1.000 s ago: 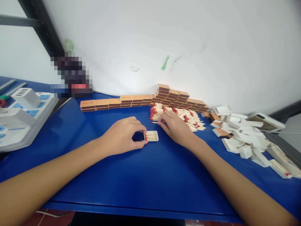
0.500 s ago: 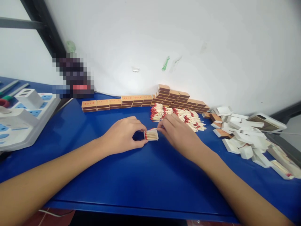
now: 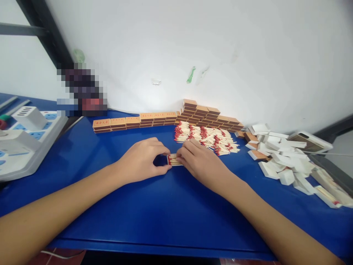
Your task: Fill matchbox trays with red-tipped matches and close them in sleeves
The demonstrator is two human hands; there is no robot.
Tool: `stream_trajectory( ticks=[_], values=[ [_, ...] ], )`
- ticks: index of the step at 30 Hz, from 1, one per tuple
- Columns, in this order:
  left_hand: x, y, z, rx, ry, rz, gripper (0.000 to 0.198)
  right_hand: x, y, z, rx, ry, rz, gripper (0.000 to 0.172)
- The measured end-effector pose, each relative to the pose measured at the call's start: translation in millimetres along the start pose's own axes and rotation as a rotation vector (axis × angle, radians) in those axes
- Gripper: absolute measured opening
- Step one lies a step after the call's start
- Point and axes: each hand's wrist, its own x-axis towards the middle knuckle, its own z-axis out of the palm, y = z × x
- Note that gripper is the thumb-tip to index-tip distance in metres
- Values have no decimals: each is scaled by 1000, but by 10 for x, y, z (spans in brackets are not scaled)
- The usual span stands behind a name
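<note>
On glossy blue tabletop [image 3: 154, 213], left hand [image 3: 145, 158] pinches shallow tray [image 3: 175, 165] of matches [image 3: 172, 160]; right hand's [image 3: 197, 158] grip is unclear

"What's the small tray [image 3: 176, 165] between the left fingers [image 3: 163, 169] and the right fingers [image 3: 185, 154] made of?"

"Smooth card, by the look; the matches [image 3: 173, 161] in it are bare wood with matt red heads."

"And beneath those fingers?"

"A blue tabletop [image 3: 165, 213], smooth and glossy."

"Beyond the right fingertips?"

"A match heap [image 3: 206, 135], the same unvarnished-looking wood, and behind it stacked boxes [image 3: 200, 115] in printed card with dark matt sides."

"Farther right of them?"

"Loose trays [image 3: 285, 161], thin matt white card."

"Well left of the left fingers?"

"A power strip [image 3: 41, 147], smooth plastic with a slight shine."
</note>
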Motion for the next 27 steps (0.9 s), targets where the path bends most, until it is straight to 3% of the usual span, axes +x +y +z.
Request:
stream_trajectory(
  ticks=[7, 12, 17, 27],
  values=[
    [-3, 1, -7, 9, 3, 4, 18, -24, 125, 4, 196, 82, 132, 19],
    [-3, 10, -7, 4, -4, -3, 20, -40, 411, 197, 231, 83, 268, 12],
    [-7, 7, -5, 7, -9, -8, 20, -42, 552, 335, 253, 49, 293, 14],
    [-9, -4, -2, 1, -11, 0, 20, -33, 546, 356, 316, 64, 284, 9]
  ],
)
